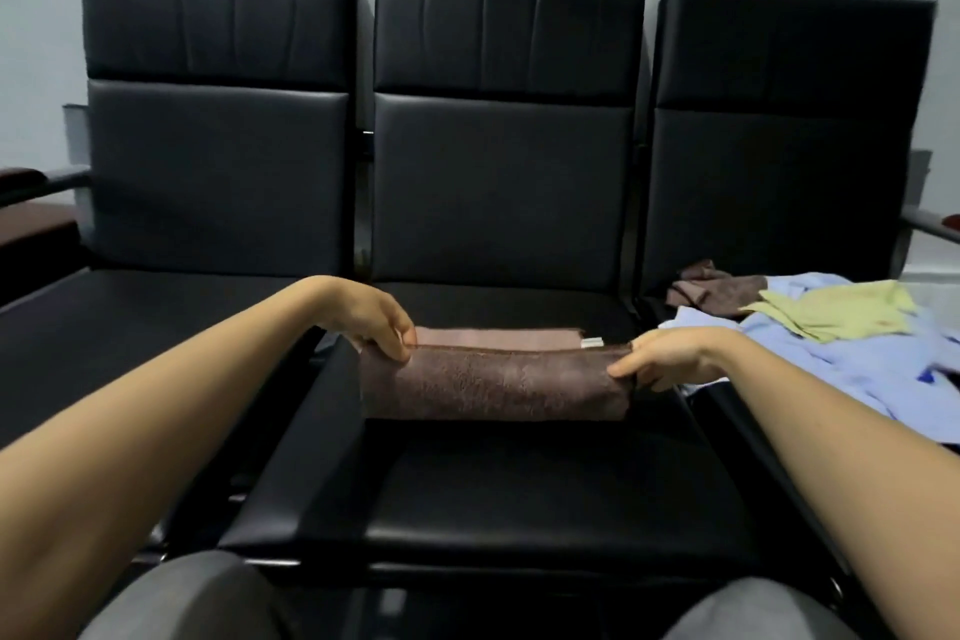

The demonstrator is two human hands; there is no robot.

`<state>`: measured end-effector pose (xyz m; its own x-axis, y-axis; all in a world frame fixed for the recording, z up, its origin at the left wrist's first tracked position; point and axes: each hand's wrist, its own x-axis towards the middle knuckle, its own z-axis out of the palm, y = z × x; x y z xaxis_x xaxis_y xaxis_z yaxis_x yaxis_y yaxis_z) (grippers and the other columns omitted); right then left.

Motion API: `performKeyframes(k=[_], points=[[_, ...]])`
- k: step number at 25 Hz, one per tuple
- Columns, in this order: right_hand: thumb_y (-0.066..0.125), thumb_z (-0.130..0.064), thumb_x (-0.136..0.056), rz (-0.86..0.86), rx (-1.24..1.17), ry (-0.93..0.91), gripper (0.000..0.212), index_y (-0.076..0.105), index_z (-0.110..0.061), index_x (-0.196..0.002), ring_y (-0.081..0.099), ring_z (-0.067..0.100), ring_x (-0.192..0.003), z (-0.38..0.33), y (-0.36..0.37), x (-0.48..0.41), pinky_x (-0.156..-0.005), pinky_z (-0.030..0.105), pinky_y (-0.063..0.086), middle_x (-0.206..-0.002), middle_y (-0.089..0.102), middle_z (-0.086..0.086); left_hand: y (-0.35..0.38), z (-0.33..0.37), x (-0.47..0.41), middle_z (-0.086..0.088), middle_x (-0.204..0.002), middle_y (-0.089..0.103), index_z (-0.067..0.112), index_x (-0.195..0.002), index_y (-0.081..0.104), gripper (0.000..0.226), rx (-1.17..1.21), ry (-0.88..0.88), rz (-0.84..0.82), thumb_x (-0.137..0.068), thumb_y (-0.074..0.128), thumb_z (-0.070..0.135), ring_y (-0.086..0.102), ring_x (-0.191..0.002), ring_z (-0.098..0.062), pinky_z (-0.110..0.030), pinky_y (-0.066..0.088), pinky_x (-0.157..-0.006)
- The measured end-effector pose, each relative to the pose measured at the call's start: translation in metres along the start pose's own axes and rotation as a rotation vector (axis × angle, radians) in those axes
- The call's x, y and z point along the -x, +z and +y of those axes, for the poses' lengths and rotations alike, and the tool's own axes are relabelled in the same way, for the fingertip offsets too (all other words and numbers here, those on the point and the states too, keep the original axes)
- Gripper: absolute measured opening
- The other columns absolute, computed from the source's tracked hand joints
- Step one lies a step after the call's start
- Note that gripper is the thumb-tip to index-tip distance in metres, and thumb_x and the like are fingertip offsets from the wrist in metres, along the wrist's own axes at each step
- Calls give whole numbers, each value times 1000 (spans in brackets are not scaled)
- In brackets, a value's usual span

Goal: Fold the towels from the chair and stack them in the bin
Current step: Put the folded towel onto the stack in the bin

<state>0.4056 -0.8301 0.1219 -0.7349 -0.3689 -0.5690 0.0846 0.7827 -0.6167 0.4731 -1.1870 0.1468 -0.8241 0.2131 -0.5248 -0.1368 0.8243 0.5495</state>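
Note:
A brown towel [493, 385] lies across the middle black chair seat [519, 494], its near half folded over so a lighter pinkish strip and a white tag show behind the fold. My left hand [376, 322] pinches the towel's upper left corner. My right hand [670, 359] pinches the upper right corner. A pile of loose towels covers the right seat: a light blue one [852, 369], a yellow-green one [836, 309] on top and another brown one [711, 288] at the back. No bin is in view.
Three black padded seats stand in a row against a pale wall, and the left seat [130, 327] holds nothing. Metal armrests with dark pads stick out at the far left [36, 182] and far right [930, 224]. My grey-trousered knees fill the bottom edge.

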Motion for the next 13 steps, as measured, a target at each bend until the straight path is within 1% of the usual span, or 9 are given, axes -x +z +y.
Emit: performKeyframes(k=[2, 3, 5, 7, 8, 9, 10, 12, 13], points=[[56, -23, -93, -64, 13, 53, 5, 58, -21, -97, 58, 12, -91, 10, 4, -10, -87, 30, 39, -98, 64, -3, 4, 2, -8, 5, -77, 63, 19, -82, 63, 13, -66, -84, -36, -90, 60, 9, 58, -74, -9, -19, 49, -68], [57, -24, -92, -37, 6, 54, 5, 58, -21, -96, 58, 12, -87, 10, 5, -15, -81, 28, 41, -96, 63, -2, 3, 4, -13, 6, -79, 62, 20, -83, 63, 11, -139, -96, 28, -90, 60, 12, 58, -74, -8, -19, 49, -66], [59, -25, -92, 164, -30, 8, 7, 57, -19, -89, 52, 11, -72, 6, 6, -28, -68, 25, 42, -85, 57, 1, -1, 8, -27, 4, -85, 62, 20, -86, 63, 7, -294, -73, 269, -90, 59, 17, 56, -75, -9, -21, 46, -65], [60, -21, -91, 431, -166, -95, 8, 59, -14, -87, 46, 10, -63, -2, 12, -45, -59, 22, 38, -80, 54, 4, -3, 8, -47, -3, -105, 65, 15, -103, 66, 16, -371, -75, 517, -90, 56, 19, 58, -90, -17, -26, 44, -76], [60, -18, -90, 527, -257, -145, 8, 61, -11, -95, 49, 11, -66, -8, 15, -54, -58, 22, 39, -86, 57, 6, -2, 7, -58, -5, -117, 62, 14, -116, 61, 27, -409, -126, 604, -91, 55, 23, 57, -103, -21, -30, 42, -86], [62, -17, -89, 599, -302, -179, 22, 60, -7, -108, 55, 14, -75, -12, 20, -65, -64, 24, 43, -97, 59, 7, 2, 5, -67, -5, -128, 56, 17, -129, 51, 39, -464, -191, 660, -91, 54, 28, 52, -116, -25, -35, 37, -95], [63, -19, -87, 638, -294, -163, 39, 54, -5, -122, 58, 20, -92, -15, 26, -78, -76, 26, 46, -111, 59, 9, 6, 6, -77, -4, -138, 47, 20, -138, 40, 50, -530, -225, 694, -92, 53, 33, 44, -126, -26, -39, 31, -102], [60, -29, -87, 662, -163, -27, 65, 33, -8, -142, 45, 31, -126, -18, 36, -95, -104, 36, 38, -140, 44, 14, 20, 11, -96, -2, -149, 34, 23, -145, 29, 56, -607, -96, 725, -94, 48, 36, 31, -137, -24, -40, 25, -109], [55, -30, -89, 684, -82, 28, 67, 26, -10, -146, 36, 33, -133, -19, 42, -97, -109, 39, 31, -146, 35, 14, 33, 15, -102, 0, -153, 28, 25, -147, 27, 55, -609, 21, 688, -96, 45, 37, 25, -141, -21, -40, 21, -111]])
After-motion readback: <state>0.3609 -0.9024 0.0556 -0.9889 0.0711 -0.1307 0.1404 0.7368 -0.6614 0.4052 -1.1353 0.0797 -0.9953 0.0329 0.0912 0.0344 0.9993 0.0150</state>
